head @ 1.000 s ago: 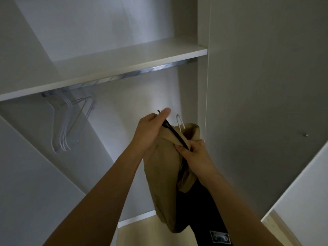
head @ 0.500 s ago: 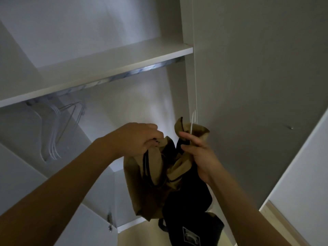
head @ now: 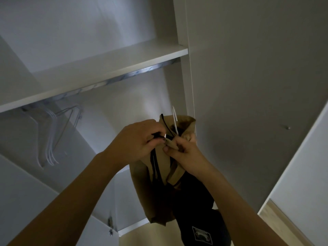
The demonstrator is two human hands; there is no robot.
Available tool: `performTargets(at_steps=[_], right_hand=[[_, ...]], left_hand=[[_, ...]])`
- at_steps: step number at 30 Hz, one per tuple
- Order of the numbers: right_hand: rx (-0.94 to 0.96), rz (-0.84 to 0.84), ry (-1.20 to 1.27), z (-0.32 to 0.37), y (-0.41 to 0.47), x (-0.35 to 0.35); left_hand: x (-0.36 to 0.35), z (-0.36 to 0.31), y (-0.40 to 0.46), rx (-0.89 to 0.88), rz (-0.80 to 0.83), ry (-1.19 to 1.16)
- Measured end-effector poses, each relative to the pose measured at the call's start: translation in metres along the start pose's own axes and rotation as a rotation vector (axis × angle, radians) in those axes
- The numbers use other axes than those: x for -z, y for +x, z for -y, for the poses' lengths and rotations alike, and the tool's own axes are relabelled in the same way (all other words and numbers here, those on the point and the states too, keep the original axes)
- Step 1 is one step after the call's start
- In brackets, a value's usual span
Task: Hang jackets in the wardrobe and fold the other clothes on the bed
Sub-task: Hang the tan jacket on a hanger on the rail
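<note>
A tan jacket [head: 156, 189] with black trim hangs in front of the open wardrobe, on a white wire hanger whose hook [head: 174, 119] sticks up from the collar. My left hand [head: 138, 139] pinches the black-edged collar at the left. My right hand [head: 184, 153] grips the tan collar fabric right beside it. A black garment [head: 198, 219] with a small patch hangs below my right wrist. The metal hanging rail [head: 134, 73] runs under the shelf above.
Several empty white and grey wire hangers [head: 53, 135] hang at the rail's left end. A white shelf [head: 99, 68] sits above the rail. The wardrobe's side panel [head: 248, 86] stands at the right, an open door [head: 44, 201] at the lower left.
My hands have come together at the collar and risen a little. The hanger hook now stands clear above the tan fabric. The view has tilted slightly.
</note>
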State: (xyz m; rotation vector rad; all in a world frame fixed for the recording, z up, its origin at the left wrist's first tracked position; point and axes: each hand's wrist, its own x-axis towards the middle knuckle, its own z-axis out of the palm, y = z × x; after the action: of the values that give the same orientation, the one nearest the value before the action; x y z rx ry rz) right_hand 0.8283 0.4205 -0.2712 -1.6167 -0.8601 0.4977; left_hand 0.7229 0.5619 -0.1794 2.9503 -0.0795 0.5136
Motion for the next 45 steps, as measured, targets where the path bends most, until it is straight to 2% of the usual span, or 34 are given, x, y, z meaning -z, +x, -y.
performTargets(at_steps=[4,8,9,10,13,14,20,24,30,33,37,42,45], right_hand=[[-0.049,-0.041,0.123,0.0,-0.003,0.004],[-0.008,-0.14,-0.142,-0.008,-0.011,0.009],[-0.021,-0.15,-0.143,-0.006,-0.012,0.01],[-0.046,-0.151,-0.105,-0.004,-0.013,0.01],[-0.279,-0.126,0.279,0.004,-0.017,0.011],[-0.313,-0.106,0.339,0.003,-0.019,0.013],[-0.28,-0.01,0.361,0.001,-0.031,0.027],[-0.24,0.002,0.406,0.006,-0.039,0.031],[-0.102,-0.128,0.111,0.013,-0.04,0.028],[-0.123,-0.131,0.095,0.012,-0.04,0.027],[-0.152,-0.046,0.18,0.012,-0.042,0.038],[-0.129,0.103,0.162,0.024,-0.048,0.043],[-0.11,0.113,0.117,0.028,-0.051,0.044]], left_hand=[[-0.012,-0.003,-0.01,0.308,-0.085,-0.425],[-0.021,-0.007,-0.016,0.461,-0.195,-0.617],[-0.023,-0.009,-0.016,0.475,-0.217,-0.665],[-0.025,-0.012,-0.016,0.494,-0.239,-0.73],[-0.033,-0.022,-0.014,0.593,-0.308,-0.908],[-0.034,-0.024,-0.012,0.626,-0.332,-0.945],[-0.033,-0.025,-0.014,0.66,-0.262,-1.097],[-0.031,-0.032,-0.014,0.606,-0.246,-1.133],[-0.026,-0.037,-0.012,0.553,-0.232,-1.1],[-0.028,-0.038,-0.011,0.586,-0.244,-1.088],[-0.027,-0.038,-0.01,0.63,-0.233,-1.0],[-0.022,-0.042,-0.007,0.57,-0.112,-0.94],[-0.02,-0.044,-0.007,0.525,-0.064,-0.912]])
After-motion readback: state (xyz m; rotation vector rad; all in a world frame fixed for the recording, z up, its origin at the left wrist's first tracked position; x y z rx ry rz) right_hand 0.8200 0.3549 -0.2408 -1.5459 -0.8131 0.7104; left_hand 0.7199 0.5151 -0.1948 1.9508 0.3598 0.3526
